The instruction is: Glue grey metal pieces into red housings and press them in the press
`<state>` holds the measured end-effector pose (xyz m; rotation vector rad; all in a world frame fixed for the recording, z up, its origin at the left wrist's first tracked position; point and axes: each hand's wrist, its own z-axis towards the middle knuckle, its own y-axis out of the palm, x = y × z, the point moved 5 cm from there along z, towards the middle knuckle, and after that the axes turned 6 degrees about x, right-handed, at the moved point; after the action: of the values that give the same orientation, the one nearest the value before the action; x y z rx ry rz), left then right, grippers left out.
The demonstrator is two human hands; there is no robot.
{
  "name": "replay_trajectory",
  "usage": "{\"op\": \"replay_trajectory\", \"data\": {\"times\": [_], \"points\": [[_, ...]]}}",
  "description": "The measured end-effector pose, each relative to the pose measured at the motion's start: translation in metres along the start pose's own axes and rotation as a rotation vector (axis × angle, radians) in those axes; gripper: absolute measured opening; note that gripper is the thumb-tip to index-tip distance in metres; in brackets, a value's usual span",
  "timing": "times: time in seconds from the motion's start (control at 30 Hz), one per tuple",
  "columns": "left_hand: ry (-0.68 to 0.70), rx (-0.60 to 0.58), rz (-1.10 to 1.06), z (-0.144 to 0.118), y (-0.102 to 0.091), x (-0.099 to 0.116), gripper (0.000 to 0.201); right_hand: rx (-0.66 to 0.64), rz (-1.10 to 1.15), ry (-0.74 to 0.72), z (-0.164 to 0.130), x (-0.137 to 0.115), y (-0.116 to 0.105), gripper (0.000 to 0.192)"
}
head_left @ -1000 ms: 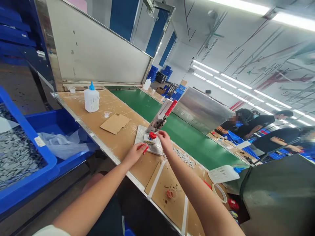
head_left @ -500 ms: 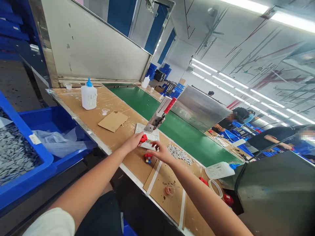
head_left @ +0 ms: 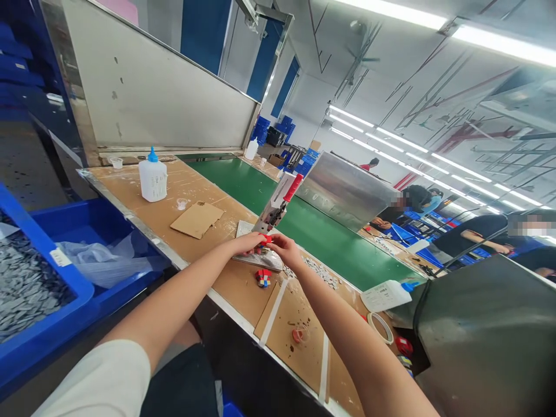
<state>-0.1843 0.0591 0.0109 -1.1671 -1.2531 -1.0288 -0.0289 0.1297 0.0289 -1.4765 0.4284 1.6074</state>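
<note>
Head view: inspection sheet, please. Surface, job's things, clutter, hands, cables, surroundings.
surface: brown worktop, stained, with white tape strips
job's things: red piece and red-handled clamp at metal plate; red block in front; loose grey chips
clutter: cardboard piece, blue-capped bottles, tape roll
hands: left hand and right hand meet at the red piece; exact grip hidden
cables: dark cord along metal housing; type unclear
surroundings: green belt, blue bin with grey pieces, other people
</note>
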Motion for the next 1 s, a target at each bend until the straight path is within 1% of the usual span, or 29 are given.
{"op": "replay_trajectory", "data": {"times": [0.07, 0.17, 0.27, 0.37, 0.4, 0.47, 0.57, 0.63, 0.67, 0.7, 0.77, 0.8, 0.83, 0.87, 0.9, 0.93, 1.0], "points": [[0.059, 0.012, 0.045, 0.0, -0.004, 0.003, 0.029, 0.005, 0.003, 0.001, 0.003, 0.002, -0.001, 0.059], [0.141, 0.073, 0.126, 0.003, -0.014, 0.008, 0.03, 0.017, -0.013, 0.001, 0.007, 0.005, -0.002, 0.058], [0.198, 0.139, 0.272, 0.007, -0.022, 0.01, 0.042, 0.038, -0.019, -0.006, 0.011, 0.007, -0.005, 0.059], [0.32, 0.201, 0.443, 0.01, -0.024, 0.01, 0.056, 0.061, -0.039, -0.014, 0.014, 0.007, -0.008, 0.059], [0.36, 0.21, 0.447, 0.011, -0.022, 0.008, 0.058, 0.068, -0.05, -0.017, 0.015, 0.006, -0.008, 0.059], [0.397, 0.191, 0.336, 0.015, -0.018, 0.0, 0.059, 0.078, -0.082, -0.024, 0.015, 0.005, -0.008, 0.056], [0.383, 0.132, 0.143, 0.023, -0.01, -0.016, 0.055, 0.103, -0.148, -0.04, 0.012, 0.003, -0.009, 0.049], [0.373, 0.115, 0.092, 0.028, -0.007, -0.024, 0.053, 0.174, -0.192, -0.061, 0.011, -0.002, -0.017, 0.041], [0.366, 0.111, 0.08, 0.03, -0.006, -0.028, 0.053, 0.229, -0.209, -0.074, 0.012, -0.007, -0.025, 0.038], [0.356, 0.106, 0.067, 0.033, -0.005, -0.031, 0.052, 0.314, -0.218, -0.1, 0.013, -0.016, -0.034, 0.036], [0.335, 0.099, 0.049, 0.036, -0.003, -0.034, 0.052, 0.516, -0.208, -0.197, 0.021, -0.043, -0.056, 0.037], [0.325, 0.097, 0.046, 0.038, -0.003, -0.035, 0.052, 0.657, -0.182, -0.293, 0.025, -0.061, -0.066, 0.037], [0.317, 0.097, 0.047, 0.038, -0.003, -0.035, 0.052, 0.714, -0.16, -0.384, 0.033, -0.079, -0.072, 0.039], [0.312, 0.098, 0.05, 0.039, -0.003, -0.034, 0.052, 0.696, -0.146, -0.453, 0.044, -0.097, -0.073, 0.043], [0.312, 0.097, 0.055, 0.039, -0.003, -0.033, 0.052, 0.627, -0.144, -0.499, 0.058, -0.112, -0.071, 0.048], [0.314, 0.095, 0.059, 0.038, -0.002, -0.032, 0.052, 0.538, -0.151, -0.52, 0.072, -0.125, -0.066, 0.052], [0.322, 0.09, 0.067, 0.036, -0.002, -0.029, 0.051, 0.41, -0.175, -0.534, 0.094, -0.142, -0.057, 0.058]]}}
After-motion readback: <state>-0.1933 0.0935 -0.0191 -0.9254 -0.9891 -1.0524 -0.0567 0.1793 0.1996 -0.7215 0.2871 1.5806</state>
